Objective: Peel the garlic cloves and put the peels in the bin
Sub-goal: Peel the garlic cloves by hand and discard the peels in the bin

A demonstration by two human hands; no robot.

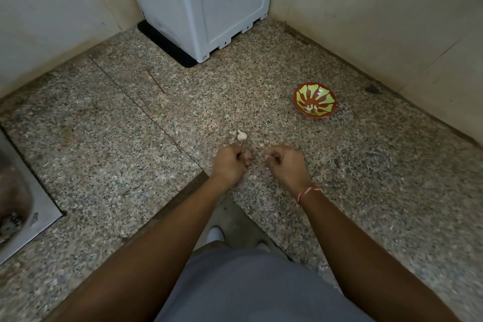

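Note:
A small white garlic bulb (241, 135) lies on the speckled granite counter (130, 138), just beyond my hands. My left hand (231, 162) is curled with its fingertips pinched on something small, likely a garlic clove, mostly hidden by the fingers. My right hand (285, 162) is curled too, and a whitish bit shows at its fingertips, either peel or clove. The hands sit a few centimetres apart. A red and green patterned bowl (315, 102) at the right holds a few peeled pale cloves. No bin is in view.
A grey plastic appliance (209, 2) stands on a black mat in the back corner. A steel sink (18, 206) is set into the counter at the left. Tiled walls close the back and right. The counter's edge runs diagonally below my wrists.

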